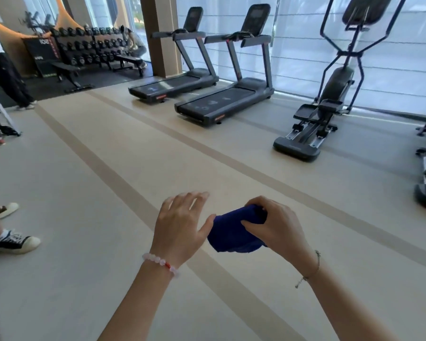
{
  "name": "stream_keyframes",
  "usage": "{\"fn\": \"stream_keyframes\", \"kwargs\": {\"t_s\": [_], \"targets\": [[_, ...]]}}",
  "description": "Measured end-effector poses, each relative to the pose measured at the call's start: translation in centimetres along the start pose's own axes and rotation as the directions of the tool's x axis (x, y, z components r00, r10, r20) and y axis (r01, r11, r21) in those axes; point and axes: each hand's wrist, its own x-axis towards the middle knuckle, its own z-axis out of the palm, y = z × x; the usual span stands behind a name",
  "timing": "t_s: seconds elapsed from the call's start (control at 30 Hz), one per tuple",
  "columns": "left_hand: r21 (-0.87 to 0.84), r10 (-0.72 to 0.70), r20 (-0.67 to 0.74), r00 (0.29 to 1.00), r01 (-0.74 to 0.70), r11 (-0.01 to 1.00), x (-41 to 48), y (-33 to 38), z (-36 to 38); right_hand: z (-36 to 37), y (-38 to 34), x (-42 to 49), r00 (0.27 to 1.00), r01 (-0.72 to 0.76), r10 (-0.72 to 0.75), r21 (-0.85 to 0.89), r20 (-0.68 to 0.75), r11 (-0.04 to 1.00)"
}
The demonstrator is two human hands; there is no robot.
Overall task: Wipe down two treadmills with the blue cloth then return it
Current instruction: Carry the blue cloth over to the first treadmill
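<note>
Gym floor [108, 156] stretches toward two treadmills [221, 99] well ahead, untouched. Right hand [276, 225] clutches the bunched blue cloth [231, 235]; left hand [180, 227] spread, thumb touching it. Better to fold it flat before wiping.

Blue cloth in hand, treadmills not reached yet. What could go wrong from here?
1. The blue cloth is bunched, and only the right hand grips it; the left hand is open beside it. It could slip during a regrip.
2. The far treadmill and near treadmill stand close together, so the rails in the gap between them may get missed.
3. The elliptical next to them is similarly dark and could be wiped by mistake.
</note>
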Motion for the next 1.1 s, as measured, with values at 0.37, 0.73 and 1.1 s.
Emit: {"fn": "stream_keyframes", "kwargs": {"t_s": [0.37,0.73,1.1], "targets": [[-0.096,0.107,0.026,0.994,-0.104,0.990,13.2,-4.3,8.9,1.4,4.4,13.0,0.988,-0.128,0.126,-0.012,-0.091,0.992],[-0.053,0.075,0.050,0.996,-0.073,0.996,32.6,-8.0,20.8,1.9,12.3,35.8,0.997,-0.058,0.058,-0.002,-0.042,0.998],[-0.049,0.060,0.048,0.997,-0.058,0.997,48.6,-11.3,30.3,1.0,18.4,54.0,0.997,-0.078,0.077,-0.054,-0.021,0.995]]}}
